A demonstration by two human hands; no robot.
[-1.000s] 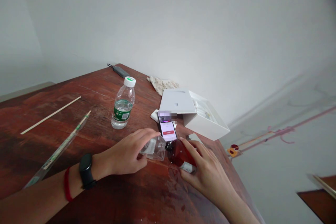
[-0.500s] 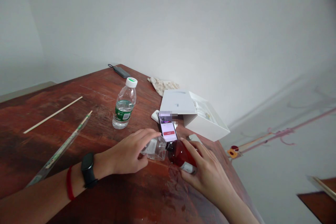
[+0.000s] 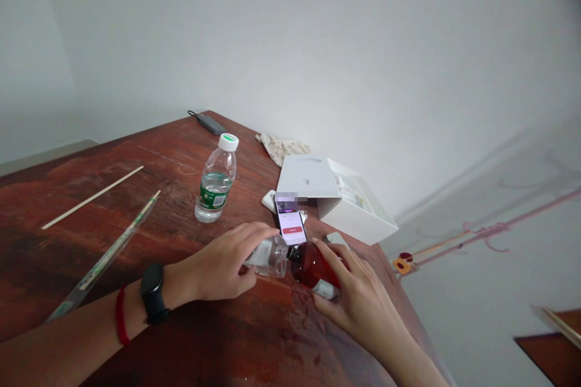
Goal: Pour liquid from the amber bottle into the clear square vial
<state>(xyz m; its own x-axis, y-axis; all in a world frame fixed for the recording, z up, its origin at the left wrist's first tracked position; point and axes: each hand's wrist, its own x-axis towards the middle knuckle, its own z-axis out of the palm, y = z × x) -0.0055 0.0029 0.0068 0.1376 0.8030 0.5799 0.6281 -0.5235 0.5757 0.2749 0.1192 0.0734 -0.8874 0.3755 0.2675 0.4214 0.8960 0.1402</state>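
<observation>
Head view: red-brown bottle and clear container together, just before the phone.
Left hand: grasping the clear container.
Right hand: wrapped around the bottle.
Black neck: at the container; the step seems to be pouring, flow unseen.
Next tilt: probably calls for steady alignment.

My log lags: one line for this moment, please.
Left hand: holds clear container | Right hand: holds red bottle, tipped, neck toward container | Nearby: phone, screen lit | Standing: water bottle, capped
</observation>
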